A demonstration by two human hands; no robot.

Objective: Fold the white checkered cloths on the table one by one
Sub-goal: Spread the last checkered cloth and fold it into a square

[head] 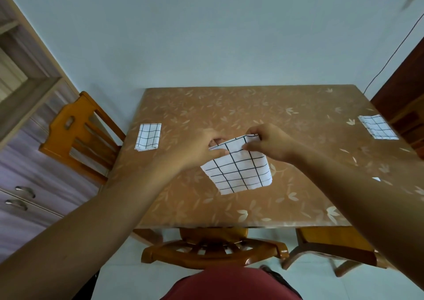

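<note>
1. Head view, centre: a white checkered cloth (238, 169) is over the middle of the table (229, 107). Its far edge is raised between the two hands, and the rest spreads toward the person.
2. Left hand (197, 149): thumb and fingers pinch the cloth's far left corner. The fabric runs rightward and nearer from it.
3. Right hand (268, 142): fingers pinch the far right corner, with the edge curled over them.
4. Table's left side: a folded cloth (148, 136), well apart from the left hand.
5. Table's right edge: a third cloth (377, 127), well apart from the right hand.
</note>
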